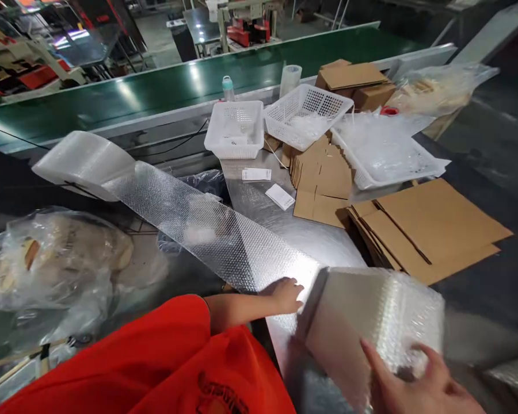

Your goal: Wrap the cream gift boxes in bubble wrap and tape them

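My left hand (287, 295) lies on the strip of clear bubble wrap (224, 238), palm down and fingers outstretched, close to the left edge of a box-shaped package (349, 322). Bubble wrap covers the package's right part, and the strip runs to it from a large roll (86, 164) at the left. At the package's near right side, my right hand (423, 382) grips it with thumb and finger spread over the wrapped surface. Its other fingers are partly hidden. The package is somewhat blurred. Beneath lies a shiny metal tabletop (259, 201).
Flat cardboard (435, 224) lies right, beside folded cardboard pieces (323, 178). White baskets (237, 146) stand at the back with a bottle (228, 89) and a tape roll (290, 79). Two white label stacks (280, 196) lie mid-table. Behind runs a green conveyor (155, 86); plastic bags (60, 253) sit left.
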The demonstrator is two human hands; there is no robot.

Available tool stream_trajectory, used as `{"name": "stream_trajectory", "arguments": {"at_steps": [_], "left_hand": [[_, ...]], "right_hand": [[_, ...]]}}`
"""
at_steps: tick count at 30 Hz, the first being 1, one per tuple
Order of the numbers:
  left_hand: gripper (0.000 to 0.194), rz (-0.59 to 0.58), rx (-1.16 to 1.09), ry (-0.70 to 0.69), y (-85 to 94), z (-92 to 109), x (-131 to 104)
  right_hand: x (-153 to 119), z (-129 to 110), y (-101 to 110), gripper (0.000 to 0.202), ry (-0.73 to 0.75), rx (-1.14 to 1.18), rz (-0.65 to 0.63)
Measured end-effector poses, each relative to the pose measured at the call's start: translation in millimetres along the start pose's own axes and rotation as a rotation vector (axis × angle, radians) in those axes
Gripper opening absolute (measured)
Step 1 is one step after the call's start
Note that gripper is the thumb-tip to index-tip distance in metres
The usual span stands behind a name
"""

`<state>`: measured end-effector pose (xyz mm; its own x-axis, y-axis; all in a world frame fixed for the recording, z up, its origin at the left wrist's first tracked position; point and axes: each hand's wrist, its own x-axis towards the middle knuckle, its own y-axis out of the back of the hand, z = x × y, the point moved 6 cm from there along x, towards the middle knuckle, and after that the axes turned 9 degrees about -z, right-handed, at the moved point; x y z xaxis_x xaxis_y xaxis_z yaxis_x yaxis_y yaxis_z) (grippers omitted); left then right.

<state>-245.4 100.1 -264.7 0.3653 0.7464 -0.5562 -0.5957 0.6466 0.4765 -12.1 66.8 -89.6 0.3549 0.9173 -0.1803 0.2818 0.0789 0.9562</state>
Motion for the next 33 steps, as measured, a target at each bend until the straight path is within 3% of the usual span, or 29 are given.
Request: {"name": "stream_trajectory", "arguments": {"at_steps": [2,4,8,12,17,21,28,33], "left_hand": [[0.056,0.079,0.134,0.019,30.8,-31,-16],[0.067,0.154,0.293,0.093,63.1,-65,-28],[0.081,0.112,0.433,0.151,106.9,-114,-36],[0.081,0.083,0.466,0.055,120.3,-125,-35],[0.076,0.085,0.442,0.011,119.4,-128,-32],[0.076,0.065,0.453,-0.054,116.9,-121,-21],[0.081,-0.018,0.445,-0.087,96.4,-88,12],[0.082,-0.083,0.498,-0.069,85.6,-80,19]], "right_hand": [[-25,-62,6,0.093,0.027,-0.088,0.114],[-39,-104,4,0.083,0.086,-0.134,0.147],[-38,-146,-27,0.065,0.287,-0.226,0.004],[-39,-193,-87,0.064,0.309,-0.282,-0.167],[-56,-252,-155,0.064,0.287,-0.342,-0.174],[-48,-244,-174,0.058,0.299,-0.346,-0.131],[-8,-181,-161,0.057,0.269,-0.413,-0.064],[-1,-167,-167,0.061,0.199,-0.505,-0.098]]}}
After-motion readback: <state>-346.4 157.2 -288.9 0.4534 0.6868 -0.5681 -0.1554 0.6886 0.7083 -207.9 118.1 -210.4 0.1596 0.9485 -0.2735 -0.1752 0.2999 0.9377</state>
